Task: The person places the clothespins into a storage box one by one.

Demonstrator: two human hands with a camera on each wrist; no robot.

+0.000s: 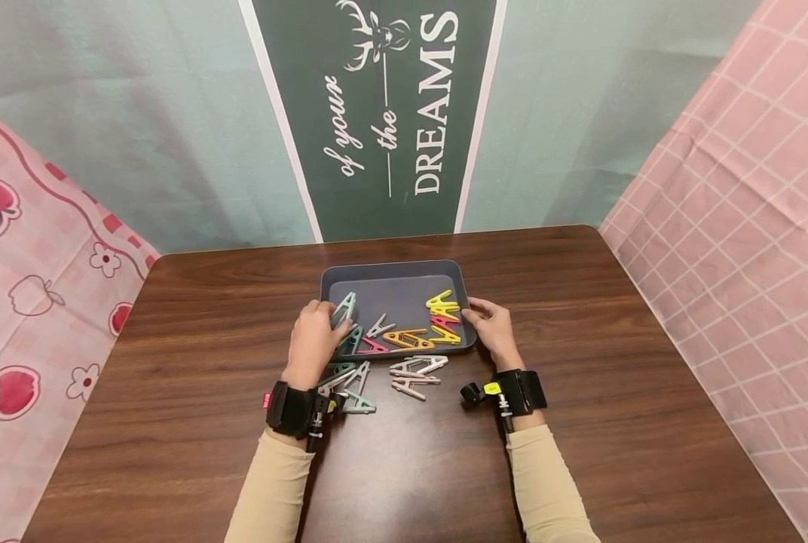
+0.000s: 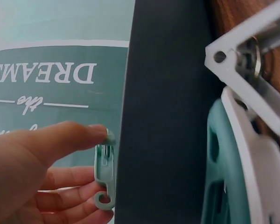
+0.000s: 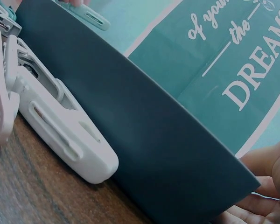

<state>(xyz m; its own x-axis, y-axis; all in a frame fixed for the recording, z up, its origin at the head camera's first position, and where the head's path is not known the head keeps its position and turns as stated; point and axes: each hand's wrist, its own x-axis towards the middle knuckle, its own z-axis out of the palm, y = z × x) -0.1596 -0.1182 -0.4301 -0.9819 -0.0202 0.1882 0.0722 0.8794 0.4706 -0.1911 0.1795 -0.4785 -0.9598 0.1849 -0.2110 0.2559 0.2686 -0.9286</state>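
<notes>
A dark grey tray sits mid-table in the head view. Inside it lie yellow clips, a pink clip, an orange clip and a grey one. My left hand pinches a mint green clip at the tray's left rim. The left wrist view shows thumb and fingers on that mint clip beside the tray wall. My right hand holds the tray's right rim, and its fingers show by the tray wall.
White and pale pink clips and mint and white clips lie on the brown table in front of the tray. A white clip lies against the tray wall. Cloth backdrops stand at the back and on both sides.
</notes>
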